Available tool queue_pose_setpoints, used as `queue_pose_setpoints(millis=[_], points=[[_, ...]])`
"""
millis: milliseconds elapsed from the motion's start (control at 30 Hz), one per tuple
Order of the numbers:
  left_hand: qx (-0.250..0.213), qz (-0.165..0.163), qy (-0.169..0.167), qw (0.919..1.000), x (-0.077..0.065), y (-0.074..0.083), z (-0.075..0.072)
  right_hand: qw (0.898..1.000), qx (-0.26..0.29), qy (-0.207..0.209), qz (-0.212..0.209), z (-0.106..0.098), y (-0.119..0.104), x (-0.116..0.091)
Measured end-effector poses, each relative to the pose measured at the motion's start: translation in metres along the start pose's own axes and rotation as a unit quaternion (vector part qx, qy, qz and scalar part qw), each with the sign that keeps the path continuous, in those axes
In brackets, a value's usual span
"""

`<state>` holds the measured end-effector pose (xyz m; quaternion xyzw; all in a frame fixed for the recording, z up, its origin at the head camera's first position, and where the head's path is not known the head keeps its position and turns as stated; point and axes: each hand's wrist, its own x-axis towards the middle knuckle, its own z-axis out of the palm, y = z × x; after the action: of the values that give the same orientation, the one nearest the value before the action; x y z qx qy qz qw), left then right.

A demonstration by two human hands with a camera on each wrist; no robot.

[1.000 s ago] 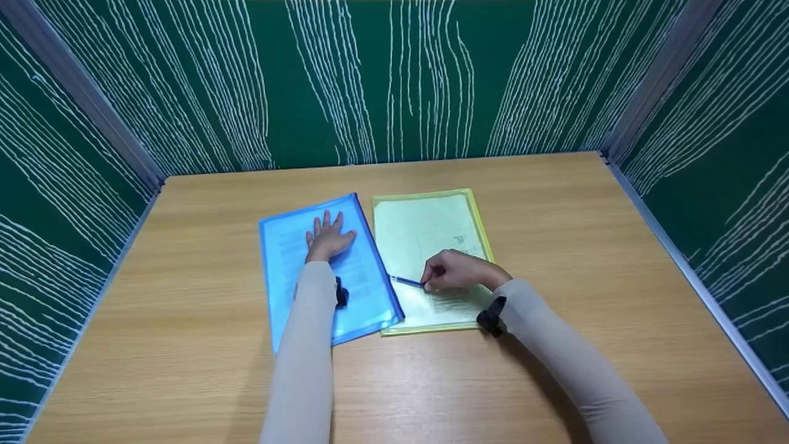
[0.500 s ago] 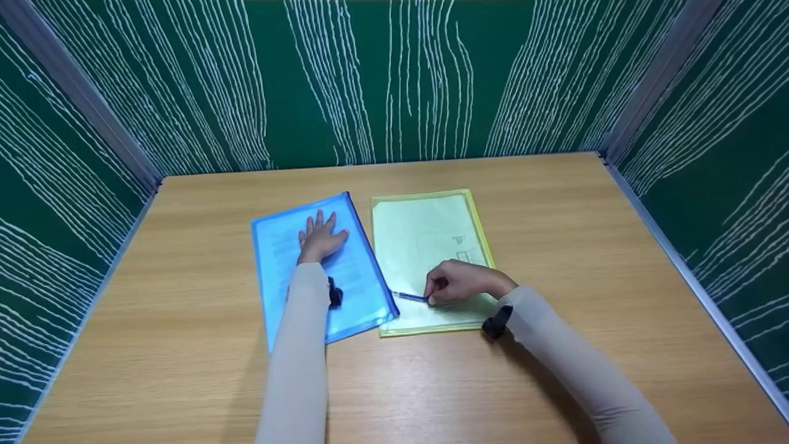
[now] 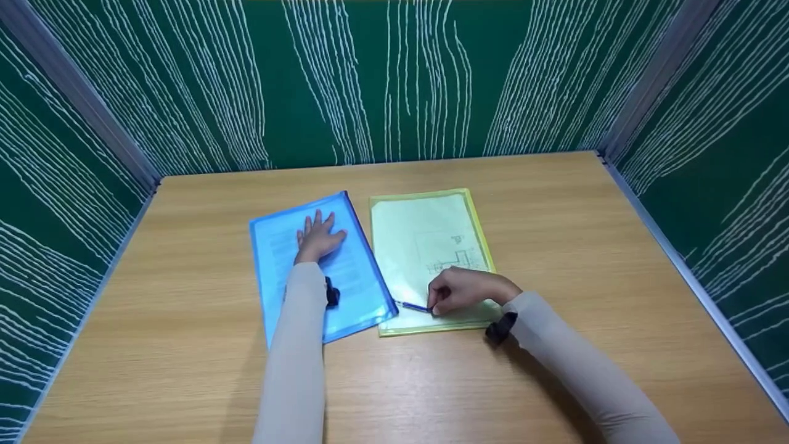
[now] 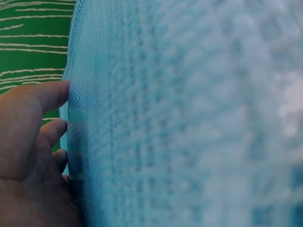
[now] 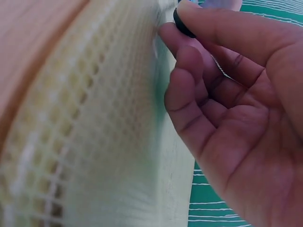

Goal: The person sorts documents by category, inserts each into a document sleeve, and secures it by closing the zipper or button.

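Observation:
A blue mesh zipper pouch (image 3: pixel 351 277) with printed paper inside lies tilted on the table. My left hand (image 3: pixel 318 240) rests on its upper part, fingers spread. In the left wrist view, the fingers (image 4: pixel 54 94) lie along the pouch's mesh surface. With thumb and forefinger my right hand (image 3: pixel 465 290) pinches the blue zipper pull (image 3: pixel 415 307), which stretches from the pouch's dark blue right edge near the lower corner. The pull's dark end (image 5: pixel 183 23) shows between the fingertips in the right wrist view. Beneath this hand lies a yellow mesh pouch (image 3: pixel 400 246) holding a drawing.
Both pouches lie on a wooden table (image 3: pixel 555 246), the blue one's lower right corner overlapping the yellow one. Green panels (image 3: pixel 382 80) with white wavy lines stand behind and at the sides, framed by grey posts (image 3: pixel 666 80).
My right hand has drawn the zipper pull down along the blue pouch's right edge, toward its lower corner. The blue pouch and my left hand have shifted slightly left.

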<state>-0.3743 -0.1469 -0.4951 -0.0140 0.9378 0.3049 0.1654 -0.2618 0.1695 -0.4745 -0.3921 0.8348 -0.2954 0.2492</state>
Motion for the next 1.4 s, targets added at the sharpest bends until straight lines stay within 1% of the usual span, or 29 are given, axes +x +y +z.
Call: queue_pose_setpoints(millis=[233, 367, 500, 600, 800, 967, 1067, 1200, 1300, 1400], points=[[0.004, 0.004, 0.007, 1.0, 0.0, -0.004, -0.004, 0.999, 0.023, -0.034, -0.011, -0.001, -0.005, -0.004], [0.0, 0.007, 0.007, 1.0, 0.0, -0.006, -0.004, 0.999, 0.02, -0.046, -0.011, 0.0, -0.008, -0.003], [-0.008, 0.008, 0.008, 0.9999, -0.001, -0.009, -0.005, 0.999, 0.007, -0.044, 0.004, 0.0, -0.01, 0.0], [-0.018, 0.013, 0.017, 0.9996, -0.001, -0.01, -0.005, 0.999, 0.004, -0.039, 0.019, 0.002, -0.011, 0.001], [-0.005, 0.028, 0.033, 0.9991, 0.0, -0.011, -0.002, 0.999, 0.003, -0.029, 0.024, 0.007, -0.011, 0.001], [-0.009, 0.016, 0.042, 0.9989, -0.001, -0.007, 0.001, 0.999, -0.016, -0.02, 0.037, 0.011, -0.01, 0.001], [0.002, 0.007, 0.058, 0.9983, -0.003, 0.0, 0.0, 0.998, -0.029, -0.016, 0.046, 0.01, -0.012, 0.0], [0.034, -0.004, 0.075, 0.9965, -0.007, 0.008, -0.001, 0.998, -0.046, -0.015, 0.048, 0.008, -0.016, -0.001], [0.064, -0.005, 0.073, 0.9953, -0.01, 0.008, -0.002, 0.997, -0.053, -0.02, 0.046, 0.008, -0.017, 0.0], [0.088, 0.005, 0.072, 0.9935, -0.013, 0.008, -0.003, 0.997, -0.058, -0.017, 0.046, 0.006, -0.017, -0.002]])
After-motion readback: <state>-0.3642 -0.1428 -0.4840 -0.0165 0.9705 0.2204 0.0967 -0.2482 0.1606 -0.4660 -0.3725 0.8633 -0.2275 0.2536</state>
